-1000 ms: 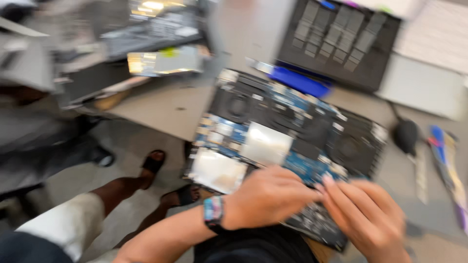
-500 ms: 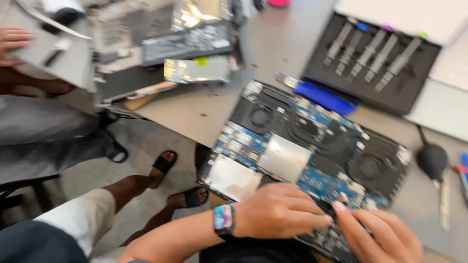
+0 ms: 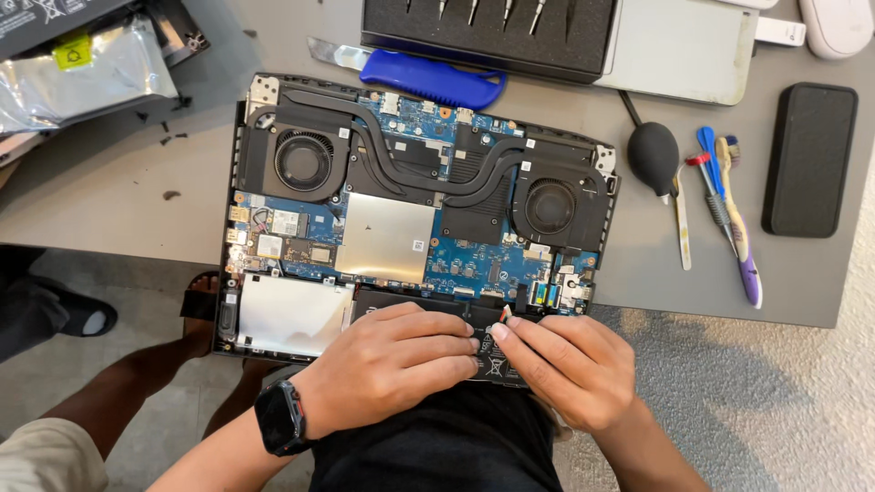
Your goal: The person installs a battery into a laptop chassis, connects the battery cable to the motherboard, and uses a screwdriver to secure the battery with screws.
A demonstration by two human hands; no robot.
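Low in the frame, both hands press flat on the black battery point(image 3: 488, 360) of the opened laptop point(image 3: 415, 214) overhanging the grey bench point(image 3: 118, 196), left hand point(image 3: 392, 364) steadying, right hand point(image 3: 570, 369) seemingly pinching its small connector wires, neither grip closed round anything larger.

The bench point(image 3: 137, 173) was smooth matt grey. The laptop point(image 3: 415, 214) showed a glossy blue board, matt black plastic fans and dull silver metal shields. Near the bench's right edge lay a matt black case point(image 3: 808, 157); at its left corner, a shiny foil bag point(image 3: 82, 77). A blue plastic knife point(image 3: 428, 80) looked glossy.
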